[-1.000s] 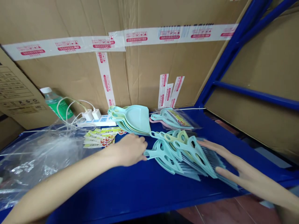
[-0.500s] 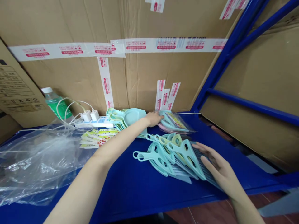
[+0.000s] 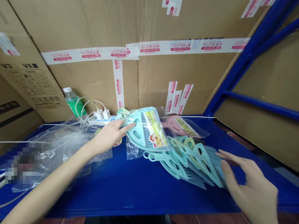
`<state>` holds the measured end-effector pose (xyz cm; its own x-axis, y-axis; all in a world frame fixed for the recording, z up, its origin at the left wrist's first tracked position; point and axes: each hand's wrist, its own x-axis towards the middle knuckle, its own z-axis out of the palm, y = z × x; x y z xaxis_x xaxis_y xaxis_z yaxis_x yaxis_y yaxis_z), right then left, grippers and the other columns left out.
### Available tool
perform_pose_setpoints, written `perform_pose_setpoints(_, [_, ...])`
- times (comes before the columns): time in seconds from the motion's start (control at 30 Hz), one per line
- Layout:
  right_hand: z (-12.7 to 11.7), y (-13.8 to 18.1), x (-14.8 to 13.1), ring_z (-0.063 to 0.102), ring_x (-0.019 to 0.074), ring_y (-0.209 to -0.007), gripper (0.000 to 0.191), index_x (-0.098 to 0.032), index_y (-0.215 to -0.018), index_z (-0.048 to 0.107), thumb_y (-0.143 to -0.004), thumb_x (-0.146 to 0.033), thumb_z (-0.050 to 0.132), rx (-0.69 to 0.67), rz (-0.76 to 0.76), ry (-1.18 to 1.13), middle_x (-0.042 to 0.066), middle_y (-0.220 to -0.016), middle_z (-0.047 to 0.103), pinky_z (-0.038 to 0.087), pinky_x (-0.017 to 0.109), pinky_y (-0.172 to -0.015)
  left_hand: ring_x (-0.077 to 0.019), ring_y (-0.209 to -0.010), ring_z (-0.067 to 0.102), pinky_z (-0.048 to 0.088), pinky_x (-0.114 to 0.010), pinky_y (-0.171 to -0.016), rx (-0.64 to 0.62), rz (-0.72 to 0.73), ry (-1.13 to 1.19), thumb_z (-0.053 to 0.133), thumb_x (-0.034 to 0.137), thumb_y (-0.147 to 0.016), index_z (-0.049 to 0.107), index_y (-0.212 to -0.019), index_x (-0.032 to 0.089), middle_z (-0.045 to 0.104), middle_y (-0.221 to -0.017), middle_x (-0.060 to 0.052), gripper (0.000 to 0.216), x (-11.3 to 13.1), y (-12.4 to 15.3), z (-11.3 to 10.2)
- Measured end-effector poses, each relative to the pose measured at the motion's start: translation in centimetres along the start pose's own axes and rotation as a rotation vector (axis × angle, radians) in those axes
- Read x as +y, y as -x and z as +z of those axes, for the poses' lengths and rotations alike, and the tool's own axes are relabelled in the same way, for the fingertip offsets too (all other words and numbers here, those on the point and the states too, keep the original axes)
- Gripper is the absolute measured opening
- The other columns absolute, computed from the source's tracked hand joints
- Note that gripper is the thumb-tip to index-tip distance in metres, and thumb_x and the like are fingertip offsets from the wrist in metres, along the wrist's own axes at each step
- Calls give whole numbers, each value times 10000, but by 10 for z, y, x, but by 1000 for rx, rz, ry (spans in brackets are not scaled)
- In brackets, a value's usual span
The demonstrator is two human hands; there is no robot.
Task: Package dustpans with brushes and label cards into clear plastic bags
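Note:
My left hand (image 3: 111,133) is closed on the handle end of a light-blue dustpan and brush set (image 3: 137,129) in a clear bag, with a yellow printed card over its grey bristles. It is lifted and tilted above the shelf. Beside the brush pile, my right hand (image 3: 249,183) has its fingers apart and holds nothing; its fingertips are close to the bristles, contact unclear. The loose hand brushes (image 3: 201,161), mostly light blue with a yellowish one, lie overlapping. Behind them rests a pink bagged dustpan and brush set (image 3: 174,125). Stacked dustpans (image 3: 121,112) are mostly hidden behind the lifted set.
Crumpled clear plastic bags (image 3: 60,158) spread over the left of the blue shelf (image 3: 121,189). A power strip (image 3: 114,118) with white plugs (image 3: 102,114) and cables, plus a bottle (image 3: 76,104), stand at the back. A large cardboard box (image 3: 149,74) and blue frame post (image 3: 235,71) bound the space.
My left hand has lifted the light-blue bagged set off the pink one and brought it left and nearer. My right hand stays by the brushes. The view has turned slightly left.

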<state>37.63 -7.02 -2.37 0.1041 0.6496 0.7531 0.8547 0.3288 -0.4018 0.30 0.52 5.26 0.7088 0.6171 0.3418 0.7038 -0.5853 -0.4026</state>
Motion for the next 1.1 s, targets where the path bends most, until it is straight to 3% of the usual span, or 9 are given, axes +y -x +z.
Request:
perform_pose_setpoints(0.1, [11, -17, -53, 699, 239, -846, 197, -287, -1088, 623, -958, -272, 475, -151, -14, -143, 45, -926, 734, 534, 370, -812, -215, -863, 583, 530, -342, -759, 50, 8, 2, 365, 122, -982, 505, -1400, 175, 594, -935, -94, 444, -8, 38, 2])
perform_pose_setpoints(0.17, [33, -35, -85, 685, 239, -826, 204, -274, -1089, 606, -946, -310, 464, -381, -38, -311, 61, -962, 721, 534, 361, -733, -219, -907, 583, 529, -351, -787, 49, 8, 18, 368, 136, -990, 495, -1411, 197, 599, -968, -97, 445, -13, 52, 0])
perform_pose_setpoints(0.27, [82, -63, -119, 641, 258, -845, 348, -222, -1239, 515, -906, -312, 465, -748, 131, -499, 98, -1020, 654, 513, 443, -798, -216, -899, 581, 527, -348, -784, 5, -8, 29, 362, 163, -1004, 476, -1431, 222, 602, -975, -91, 446, -21, 67, -6])
perform_pose_setpoints(0.43, [143, -74, -145, 566, 163, -568, 414, -209, -1291, 421, -904, -353, 454, -939, 186, -675, 31, -893, 573, 524, 368, -561, -208, -860, 578, 525, -342, -771, -81, -86, 0, 363, 118, -989, 485, -1429, 238, 610, -973, -89, 471, -30, 97, -10])
perform_pose_setpoints(0.6, [158, -62, -153, 552, 139, -607, 470, -248, -1302, 382, -897, -465, 480, -964, 229, -824, 2, -897, 512, 537, 333, -552, -201, -847, 570, 530, -334, -768, -75, -83, -43, 364, 8, -931, 510, -1407, 200, 604, -961, -93, 533, -35, 116, -7])
perform_pose_setpoints(0.8, [160, -53, -150, 511, 106, -559, 516, -273, -1214, 417, -836, -595, 556, -889, 284, -897, -38, -870, 444, 541, 323, -528, -210, -888, 579, 540, -355, -811, -113, -86, -47, 388, -18, -897, 480, -1435, 206, 601, -955, -86, 590, -33, 116, -6])
perform_pose_setpoints(0.93, [156, -49, -152, 472, 114, -574, 376, -251, -952, 498, -815, -594, 566, -812, 274, -866, -48, -787, 400, 485, 274, -473, -218, -904, 593, 544, -374, -836, -131, -82, 15, 381, -29, -893, 482, -1434, 212, 609, -953, -85, 601, -27, 113, -6])
perform_pose_setpoints(1.1, [151, -50, -152, 433, 127, -573, 358, -213, -752, 620, -801, -565, 577, -869, 225, -813, -16, -731, 430, 380, 262, -448, -226, -971, 597, 533, -373, -874, -118, -70, 11, 379, -73, -861, 470, -1441, 223, 608, -973, -83, 658, -22, 111, -4])
